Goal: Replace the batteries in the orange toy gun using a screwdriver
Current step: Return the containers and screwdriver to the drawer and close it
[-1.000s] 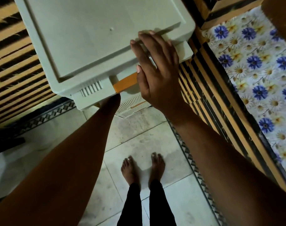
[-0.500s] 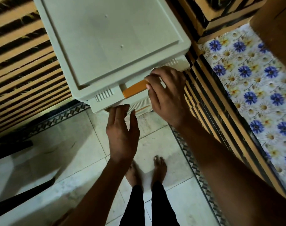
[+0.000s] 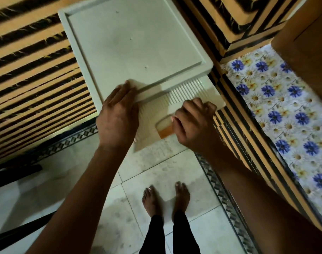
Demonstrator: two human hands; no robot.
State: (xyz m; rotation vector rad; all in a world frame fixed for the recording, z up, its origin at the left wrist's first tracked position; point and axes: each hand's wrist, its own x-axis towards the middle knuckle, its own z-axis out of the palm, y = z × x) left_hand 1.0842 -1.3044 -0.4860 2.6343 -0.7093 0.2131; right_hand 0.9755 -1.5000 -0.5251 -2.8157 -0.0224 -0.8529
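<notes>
No toy gun or screwdriver shows anywhere in the frame. At centre is a white plastic cabinet seen from above, its flat top with a raised rim. From its lower edge a ribbed white drawer juts out toward the lower right, with one orange handle on its front.

The left hand lies flat, fingers straight, on the cabinet's lower corner and over the drawer's left part. The right hand is curled around the drawer front at the handle, gripping it and hiding most of the handle.

Striped orange-and-black cloth fills the upper left; a flowered cloth with blue blooms runs down the right. Below is a pale tiled floor with two bare feet at bottom centre.
</notes>
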